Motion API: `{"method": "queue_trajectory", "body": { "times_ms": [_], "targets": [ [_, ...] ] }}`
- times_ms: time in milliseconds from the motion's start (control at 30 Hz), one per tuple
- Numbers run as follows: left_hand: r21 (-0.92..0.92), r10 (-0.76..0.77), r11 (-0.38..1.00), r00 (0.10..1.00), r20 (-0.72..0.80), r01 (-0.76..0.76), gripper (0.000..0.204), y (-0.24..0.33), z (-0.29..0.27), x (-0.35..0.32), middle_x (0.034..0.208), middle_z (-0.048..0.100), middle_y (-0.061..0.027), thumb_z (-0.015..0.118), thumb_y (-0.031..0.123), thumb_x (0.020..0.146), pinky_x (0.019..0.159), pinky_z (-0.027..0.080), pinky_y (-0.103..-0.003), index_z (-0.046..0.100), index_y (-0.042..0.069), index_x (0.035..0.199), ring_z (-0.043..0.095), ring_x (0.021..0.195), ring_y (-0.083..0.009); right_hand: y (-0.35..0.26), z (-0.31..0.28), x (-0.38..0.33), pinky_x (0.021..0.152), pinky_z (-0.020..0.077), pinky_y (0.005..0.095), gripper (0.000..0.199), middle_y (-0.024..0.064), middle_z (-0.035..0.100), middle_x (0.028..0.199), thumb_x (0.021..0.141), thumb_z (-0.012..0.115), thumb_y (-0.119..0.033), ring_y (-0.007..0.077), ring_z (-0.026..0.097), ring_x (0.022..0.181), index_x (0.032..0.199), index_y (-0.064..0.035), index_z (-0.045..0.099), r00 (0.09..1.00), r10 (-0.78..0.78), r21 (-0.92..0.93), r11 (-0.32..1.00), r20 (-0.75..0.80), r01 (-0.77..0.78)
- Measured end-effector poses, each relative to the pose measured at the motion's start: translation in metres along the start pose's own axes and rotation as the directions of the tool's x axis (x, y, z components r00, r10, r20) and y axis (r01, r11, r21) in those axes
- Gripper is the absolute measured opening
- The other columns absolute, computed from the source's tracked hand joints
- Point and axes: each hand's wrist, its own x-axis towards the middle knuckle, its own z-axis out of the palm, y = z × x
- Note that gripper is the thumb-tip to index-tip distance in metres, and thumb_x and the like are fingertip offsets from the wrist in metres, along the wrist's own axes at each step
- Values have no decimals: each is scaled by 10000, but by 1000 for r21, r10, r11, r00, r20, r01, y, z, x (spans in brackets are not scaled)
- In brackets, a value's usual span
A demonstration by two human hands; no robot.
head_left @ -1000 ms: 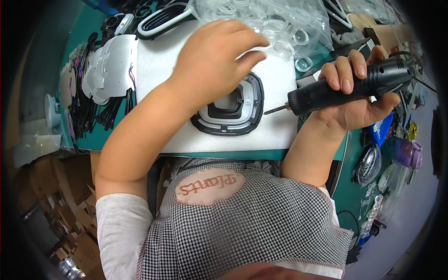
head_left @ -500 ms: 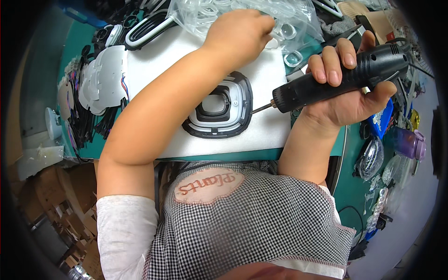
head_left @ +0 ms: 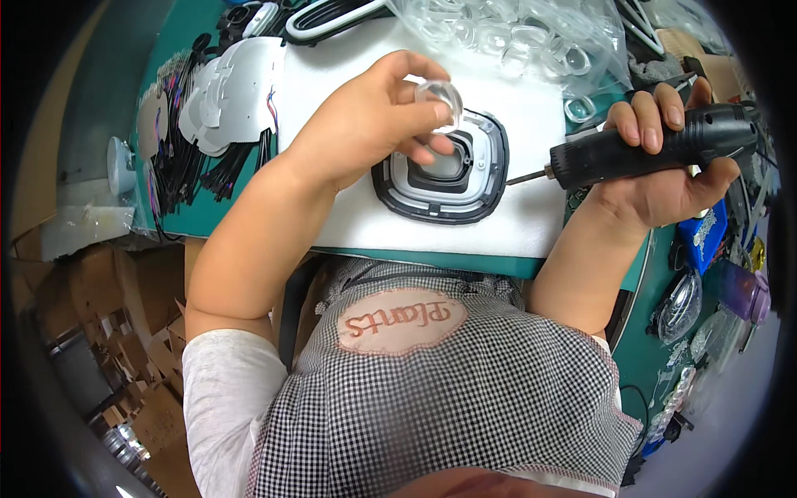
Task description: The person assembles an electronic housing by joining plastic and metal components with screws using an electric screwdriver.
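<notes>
My left hand (head_left: 378,116) pinches a clear plastic lens (head_left: 451,98) with a rounded rim and holds it above a housing. That housing (head_left: 479,192) is a rounded-square piece with a black outer ring, a grey-white inner frame and an opening at its middle. It lies on a white foam mat (head_left: 365,226), and my left fingers hide part of its upper left. In my right hand (head_left: 656,199) is a black electric screwdriver (head_left: 594,163), held sideways with its fingers wrapped over the body. Its bit points left, its tip close to the housing's right edge.
A clear bag of several lenses (head_left: 506,37) lies at the back of the mat. Stacked silvery plates (head_left: 249,91) and bundled black wires (head_left: 207,174) are on the left. A white-and-black looped part (head_left: 336,21) lies behind. A blue tray (head_left: 704,236) sits at the right.
My left hand has come back from the bag toward the housing, now with a clear lens in its fingers. The right hand still holds the screwdriver; the whole view has shifted.
</notes>
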Motion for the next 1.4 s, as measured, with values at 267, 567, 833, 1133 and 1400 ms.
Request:
{"method": "queue_trajectory", "body": {
  "times_ms": [267, 567, 833, 1133, 1400],
  "targets": [
    [789, 426, 539, 903, 45, -294, 152, -19, 8, -27, 886, 693, -61, 709, 58, 867, 734, 525, -276, 685, 73, 1016, 648, 820, -170, -6, -7, 1, 721, 444, 323, 713, 87, 535, 957, 804, 718, -480, 176, 533, 768, 1311, -11, 542, 995, 88, -46, 995, -39, -90],
    [917, 763, 126, 628, 155, -379, 152, -50, 9, -8, 676, 617, -47, 809, 105, 720, 715, 463, -393, 678, 89, 794, 588, 700, -263, -7, -7, 4, 733, 436, 311, 686, 81, 541, 943, 783, 723, -468, 170, 529, 763, 1271, -10, 571, 987, 143, -46, 988, -71, -147],
    [937, 753, 38, 626, 203, -349, 213, -64, 12, -13, 966, 658, -31, 824, 128, 695, 765, 466, -387, 723, 97, 881, 589, 883, -263, -7, -7, 3, 724, 439, 305, 673, 77, 543, 932, 783, 715, -467, 163, 528, 752, 1254, -5, 577, 983, 157, -56, 985, -95, -163],
    [948, 540, -56, 790, 292, -313, 539, -52, 17, -51, 1236, 656, -29, 824, 359, 680, 971, 424, -416, 703, 136, 1156, 532, 1263, -271, -4, -8, 2, 706, 428, 300, 683, 66, 536, 918, 769, 728, -471, 153, 517, 733, 1243, -4, 580, 991, 114, -118, 986, -65, -121],
    [891, 506, -149, 741, 442, -429, 443, -41, 6, -45, 1152, 664, -40, 787, 327, 702, 992, 423, -420, 702, 99, 1073, 545, 1241, -263, -1, -8, 0, 707, 423, 331, 698, 83, 506, 964, 851, 701, -474, 180, 496, 758, 1357, -32, 510, 988, 131, -35, 990, -84, -134]
  ]
}}
